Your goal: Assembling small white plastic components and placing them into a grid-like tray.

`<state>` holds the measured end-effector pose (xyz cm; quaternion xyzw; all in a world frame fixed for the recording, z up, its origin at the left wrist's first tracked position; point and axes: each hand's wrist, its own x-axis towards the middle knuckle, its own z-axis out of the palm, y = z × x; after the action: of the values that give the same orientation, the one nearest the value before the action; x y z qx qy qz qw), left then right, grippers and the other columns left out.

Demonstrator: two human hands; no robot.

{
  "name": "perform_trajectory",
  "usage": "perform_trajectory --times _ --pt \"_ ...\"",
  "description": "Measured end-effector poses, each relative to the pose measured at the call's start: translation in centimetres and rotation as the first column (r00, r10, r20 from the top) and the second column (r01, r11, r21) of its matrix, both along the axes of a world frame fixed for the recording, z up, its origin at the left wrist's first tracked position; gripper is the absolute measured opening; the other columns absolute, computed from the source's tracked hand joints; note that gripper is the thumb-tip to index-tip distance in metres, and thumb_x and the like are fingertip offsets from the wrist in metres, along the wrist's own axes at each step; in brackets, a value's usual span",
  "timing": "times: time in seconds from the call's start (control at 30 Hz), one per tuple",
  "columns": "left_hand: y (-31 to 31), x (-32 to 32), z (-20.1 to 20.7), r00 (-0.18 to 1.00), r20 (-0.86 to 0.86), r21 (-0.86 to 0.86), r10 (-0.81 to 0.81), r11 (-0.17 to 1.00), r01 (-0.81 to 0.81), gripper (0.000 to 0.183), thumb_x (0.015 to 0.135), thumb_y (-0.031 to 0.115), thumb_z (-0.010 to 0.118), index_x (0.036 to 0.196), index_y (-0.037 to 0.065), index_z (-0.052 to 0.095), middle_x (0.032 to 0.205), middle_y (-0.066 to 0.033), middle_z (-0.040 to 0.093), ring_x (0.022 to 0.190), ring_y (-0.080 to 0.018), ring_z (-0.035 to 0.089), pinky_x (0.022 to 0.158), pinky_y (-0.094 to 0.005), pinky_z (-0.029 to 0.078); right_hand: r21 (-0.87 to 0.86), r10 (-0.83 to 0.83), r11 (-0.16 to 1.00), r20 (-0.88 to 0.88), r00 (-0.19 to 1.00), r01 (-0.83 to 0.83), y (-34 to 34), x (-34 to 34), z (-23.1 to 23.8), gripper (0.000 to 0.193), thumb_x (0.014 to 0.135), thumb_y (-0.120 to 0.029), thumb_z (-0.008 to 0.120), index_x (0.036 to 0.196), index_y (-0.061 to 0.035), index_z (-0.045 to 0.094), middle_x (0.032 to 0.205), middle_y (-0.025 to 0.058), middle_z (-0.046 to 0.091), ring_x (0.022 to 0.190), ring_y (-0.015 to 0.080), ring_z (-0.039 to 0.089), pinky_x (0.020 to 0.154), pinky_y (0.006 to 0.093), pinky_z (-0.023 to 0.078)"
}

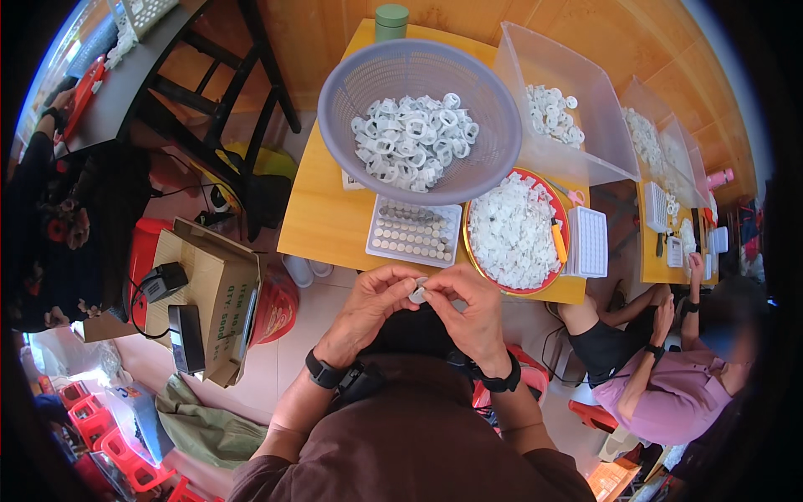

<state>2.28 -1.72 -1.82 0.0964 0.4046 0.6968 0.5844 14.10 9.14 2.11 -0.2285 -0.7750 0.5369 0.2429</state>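
Observation:
My left hand [374, 303] and my right hand [467, 311] meet just in front of the table's near edge, fingers closed. Between their fingertips they pinch a small whitish round part [417, 295]; its detail is too small to make out. Right beyond them a white tray [413, 256] holds rows of small round discs, silvery and beige. Beside it stands a round red-rimmed tray [508, 291] heaped with small white plastic pieces [512, 230]. An orange-handled tool [559, 241] lies on that heap's right side. Behind, a grey-purple basket [341, 84] holds many white plastic rings [416, 138].
A clear plastic bin [585, 117] with more white rings stands at the back right. A white slotted tray [588, 243] and pink-handled scissors [574, 196] lie nearby. An open cardboard box [213, 293] is at left. Another person [669, 393] sits at right, and a dark-sleeved person works at far left.

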Motion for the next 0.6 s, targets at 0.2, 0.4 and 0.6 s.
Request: perform_trajectory --times 0.2,0.4,0.6 --pt "0.0 -0.2 0.2 1.000 -0.012 -0.001 -0.021 1.000 0.021 0.020 0.088 0.011 0.057 0.105 0.001 0.059 0.095 -0.0067 0.062 0.085 -0.0120 0.060 0.074 -0.0257 0.051 0.239 -0.007 0.971 0.003 1.000 0.006 -0.2 -0.1 0.3 0.013 0.073 0.006 0.063 0.084 -0.0014 0.060 0.076 0.0079 0.053 0.060 0.0195 0.056 0.052 0.0284 0.045" --pt "0.4 -0.1 1.0 0.998 -0.067 -0.036 0.004 0.999 -0.006 0.017 0.087 0.008 0.057 0.103 0.001 0.060 0.094 -0.0066 0.063 0.087 -0.0130 0.060 0.075 -0.0264 0.051 0.316 -0.021 0.948 -0.007 1.000 0.022 -0.2 -0.4 -0.3 0.015 0.072 0.005 0.064 0.086 -0.0025 0.060 0.078 0.0084 0.052 0.061 0.0212 0.056 0.051 0.0294 0.044" --pt "0.6 -0.3 1.1 0.983 -0.163 0.010 0.080 0.997 -0.079 0.014 0.085 0.004 0.058 0.098 0.002 0.061 0.096 -0.0053 0.062 0.088 -0.0127 0.060 0.078 -0.0271 0.051 -0.058 -0.090 0.995 -0.076 0.993 0.086 -0.7 -0.9 -0.7 0.015 0.076 0.007 0.061 0.090 0.0000 0.059 0.083 0.0059 0.054 0.068 0.0131 0.058 0.057 0.0225 0.048"
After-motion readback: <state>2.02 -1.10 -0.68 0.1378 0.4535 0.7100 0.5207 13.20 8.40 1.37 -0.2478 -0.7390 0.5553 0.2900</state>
